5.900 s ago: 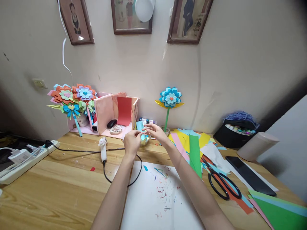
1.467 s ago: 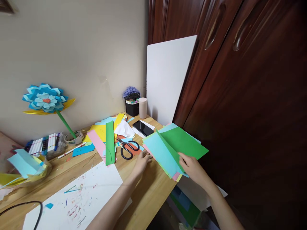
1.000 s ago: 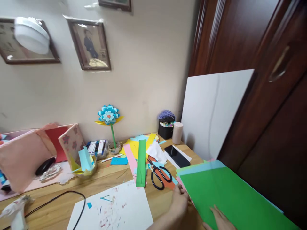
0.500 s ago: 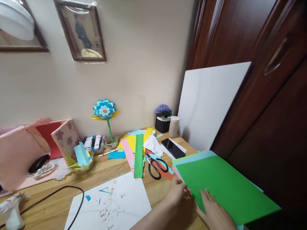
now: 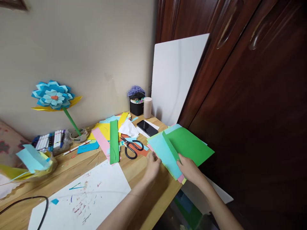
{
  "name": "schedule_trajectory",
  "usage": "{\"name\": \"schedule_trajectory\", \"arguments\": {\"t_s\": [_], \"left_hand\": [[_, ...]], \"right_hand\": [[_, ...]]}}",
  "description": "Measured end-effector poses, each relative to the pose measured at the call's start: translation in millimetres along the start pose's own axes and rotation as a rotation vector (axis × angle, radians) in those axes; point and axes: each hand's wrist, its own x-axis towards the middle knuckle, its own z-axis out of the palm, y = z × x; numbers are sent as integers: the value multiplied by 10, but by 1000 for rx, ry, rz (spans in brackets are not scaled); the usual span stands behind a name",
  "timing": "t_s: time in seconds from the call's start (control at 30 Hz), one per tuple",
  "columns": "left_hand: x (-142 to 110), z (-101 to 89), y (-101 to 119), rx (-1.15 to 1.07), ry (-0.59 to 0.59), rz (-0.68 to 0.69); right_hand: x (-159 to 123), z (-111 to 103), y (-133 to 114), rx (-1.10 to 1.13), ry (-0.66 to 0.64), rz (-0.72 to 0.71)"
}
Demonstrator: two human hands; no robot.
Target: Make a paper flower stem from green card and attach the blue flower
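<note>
A green sheet of paper (image 5: 192, 143) lies partly lifted over a stack of coloured paper, its near-left edge bent up. My right hand (image 5: 189, 167) grips the edge of that sheet between thumb and fingers. Under it the light blue sheet (image 5: 165, 153) is exposed, with pink and yellow edges showing below. My left hand (image 5: 153, 166) is at the left edge of the stack, fingers curled together; what they pinch is hidden. Just left of it lie black-handled scissors (image 5: 131, 148), partly open, on paper scraps.
Farther back are a phone (image 5: 147, 127), a pinkish cylinder (image 5: 147, 108) and a black pen holder (image 5: 136, 107). Green strip (image 5: 114, 142), markers (image 5: 50, 140) and a blue paper flower (image 5: 54, 95) stand or lie leftward. White sheet (image 5: 79, 198) lies in front; a dark wardrobe (image 5: 251, 111) stands right.
The view has swung right and down. My right hand has taken hold of the green sheet and shifted it rightward, uncovering the light blue one. My left hand stays by the stack's left edge.
</note>
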Motion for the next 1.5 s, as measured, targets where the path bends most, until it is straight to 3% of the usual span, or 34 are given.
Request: {"name": "schedule_trajectory", "arguments": {"t_s": [0.13, 0.2, 0.27, 0.37, 0.43, 0.53, 0.7, 0.77, 0.87, 0.93, 1.1, 1.23, 1.33, 1.5], "left_hand": [[32, 56, 18, 45, 12, -65], [24, 109, -15, 106, -40, -54], [5, 161, -72, 197, -85, 37], [-29, 215, -146, 332, -53, 204], [-43, 227, -168, 363, -50, 239], [-40, 211, -178, 359, -57, 182], [-3, 131, -173, 390, 119, 118], [10, 108, -165, 385, 139, 83], [0, 105, -152, 322, 119, 12], [-37, 127, -136, 271, 103, 35], [-187, 236, -58, 213, -85, 302], [-236, 288, -33, 301, -174, 393], [-189, 252, -72, 347, -102, 390], [-16, 86, -209, 313, 73, 213]], "right_hand": [[-85, 59, -81, -3, 47, -80], [-113, 109, -138, -24, 80, -97], [-121, 133, -168, -53, 86, -91], [-105, 81, -131, -53, 50, -93], [-89, -8, -65, 2, 3, -120], [-66, -155, 35, 135, -49, -158], [-28, -265, 74, 195, -71, -188], [-10, -271, 76, 169, -78, -199], [5, -279, 108, 180, -85, -211], [3, -289, 139, 239, -87, -220], [-28, -319, 173, 361, -90, -220], [-46, -339, 162, 431, -109, -217], [-42, -340, 167, 439, -91, -223], [-21, -314, 200, 409, -63, -215]]}}
